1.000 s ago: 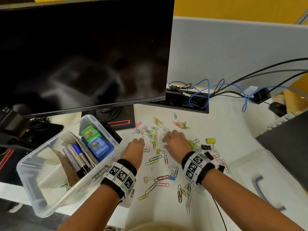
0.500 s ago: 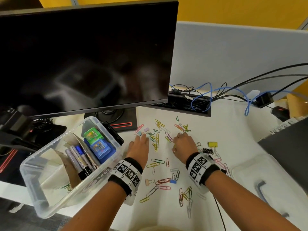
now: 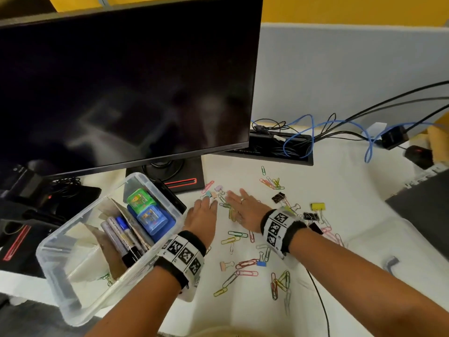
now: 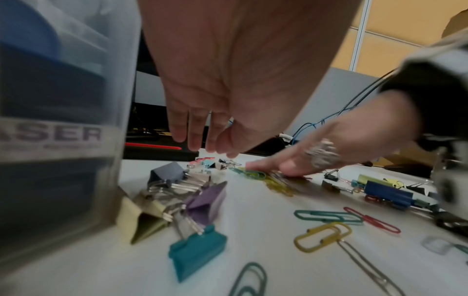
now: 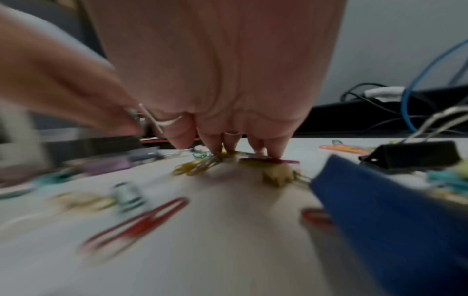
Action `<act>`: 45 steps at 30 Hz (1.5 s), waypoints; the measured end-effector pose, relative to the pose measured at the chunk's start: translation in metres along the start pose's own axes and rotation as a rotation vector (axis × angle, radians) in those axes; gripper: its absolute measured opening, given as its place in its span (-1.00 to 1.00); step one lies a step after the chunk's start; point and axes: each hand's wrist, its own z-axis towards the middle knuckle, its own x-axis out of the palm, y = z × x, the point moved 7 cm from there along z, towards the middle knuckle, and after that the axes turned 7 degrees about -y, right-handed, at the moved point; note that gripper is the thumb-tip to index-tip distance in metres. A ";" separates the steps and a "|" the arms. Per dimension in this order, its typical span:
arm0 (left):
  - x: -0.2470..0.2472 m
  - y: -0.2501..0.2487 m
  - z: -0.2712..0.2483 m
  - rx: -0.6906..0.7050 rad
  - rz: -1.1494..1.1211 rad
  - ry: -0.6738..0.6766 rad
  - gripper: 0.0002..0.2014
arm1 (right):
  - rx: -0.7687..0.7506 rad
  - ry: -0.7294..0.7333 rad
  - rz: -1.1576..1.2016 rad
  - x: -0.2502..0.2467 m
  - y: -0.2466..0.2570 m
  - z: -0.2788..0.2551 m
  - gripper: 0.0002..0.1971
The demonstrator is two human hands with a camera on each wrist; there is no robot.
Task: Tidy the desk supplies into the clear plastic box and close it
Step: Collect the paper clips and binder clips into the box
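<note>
The clear plastic box (image 3: 170, 210) stands at the desk's left edge, holding markers, folded paper and small green and blue cases. Coloured paper clips (image 3: 234, 233) and binder clips (image 3: 317, 206) lie scattered on the white desk. My left hand (image 3: 202, 215) lies palm down beside the box with straight fingers, hovering over binder clips (image 4: 200, 202). My right hand (image 3: 244, 207) lies flat next to it, its fingertips (image 5: 276, 151) pressing on a bunch of paper clips (image 5: 200, 166). The box's clear lid (image 3: 379, 259) lies at the right.
A dark monitor (image 3: 121, 81) on a black stand (image 3: 181, 176) rises behind the box. A cable tray (image 3: 279, 147) with blue and black cables runs along the back partition. A dark laptop (image 3: 425, 210) sits at the right edge. A black cable (image 3: 320, 302) crosses the front.
Both hands have slid forward and left across the desk toward the monitor stand, and their fingers have straightened out flat over the clips.
</note>
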 end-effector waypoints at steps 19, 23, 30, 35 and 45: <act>0.046 -0.028 -0.031 0.382 -0.045 0.224 -0.43 | 0.594 -0.231 0.273 -0.028 -0.077 0.000 -0.42; 0.046 -0.024 -0.027 0.390 -0.067 0.222 -0.42 | 0.470 -0.145 0.141 -0.025 -0.055 -0.005 -0.47; 0.035 -0.025 -0.025 0.427 -0.096 0.115 -0.48 | 0.410 -0.225 0.142 -0.053 -0.072 0.012 -0.43; 0.033 -0.024 -0.034 0.449 -0.024 0.097 -0.54 | 0.272 -0.103 0.074 -0.026 -0.041 0.005 -0.47; 0.032 -0.020 -0.054 0.342 -0.177 0.029 -0.61 | -0.126 0.025 -0.096 0.051 0.017 -0.079 -0.42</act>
